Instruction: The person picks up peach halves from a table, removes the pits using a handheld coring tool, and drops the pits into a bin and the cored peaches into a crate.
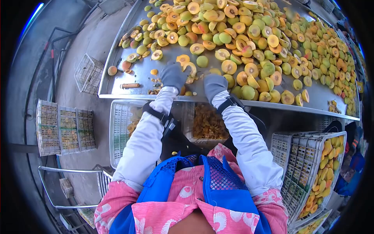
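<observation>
My left hand [174,76], in a grey glove, is at the table's near edge. Its thumb and fingers curl around a yellow peach half [191,70], partly hidden by the glove. To its right, my right hand [215,85], also gloved in grey, is closed with the knuckles up; what it holds, if anything, is hidden. Beyond both hands lies a large heap of halved peaches [229,66], green-skinned and yellow-fleshed. A whole-looking green fruit [202,61] sits between the hands and the heap. Small scraps [155,90] lie beside my left wrist.
The metal table [117,84] has a raised rim. A short brown stick-like piece [129,85] lies on its left part. Below the edge stands a crate of brown scraps [208,123]. Crates stand at left [66,126], and a peach-filled crate [321,175] at right.
</observation>
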`<control>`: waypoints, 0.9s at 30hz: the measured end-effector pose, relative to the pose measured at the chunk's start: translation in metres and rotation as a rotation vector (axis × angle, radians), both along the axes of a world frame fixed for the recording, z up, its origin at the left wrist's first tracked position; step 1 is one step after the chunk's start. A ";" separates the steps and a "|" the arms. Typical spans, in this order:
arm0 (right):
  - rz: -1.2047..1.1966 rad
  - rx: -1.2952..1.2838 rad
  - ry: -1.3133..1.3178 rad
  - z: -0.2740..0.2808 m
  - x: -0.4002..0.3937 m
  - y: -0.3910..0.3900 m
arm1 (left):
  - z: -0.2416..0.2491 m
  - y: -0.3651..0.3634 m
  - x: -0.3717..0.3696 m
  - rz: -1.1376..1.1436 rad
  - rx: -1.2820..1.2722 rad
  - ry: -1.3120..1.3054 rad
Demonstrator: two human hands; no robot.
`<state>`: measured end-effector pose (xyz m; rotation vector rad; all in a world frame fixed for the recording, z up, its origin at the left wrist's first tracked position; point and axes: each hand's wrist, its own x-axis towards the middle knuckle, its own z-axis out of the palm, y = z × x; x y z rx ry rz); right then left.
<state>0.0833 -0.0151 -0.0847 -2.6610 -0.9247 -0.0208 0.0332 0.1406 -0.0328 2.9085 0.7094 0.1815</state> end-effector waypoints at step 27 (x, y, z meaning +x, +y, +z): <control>-0.251 0.886 1.101 0.068 -0.166 -0.148 | -0.016 -0.138 -0.107 -0.083 -1.908 -0.543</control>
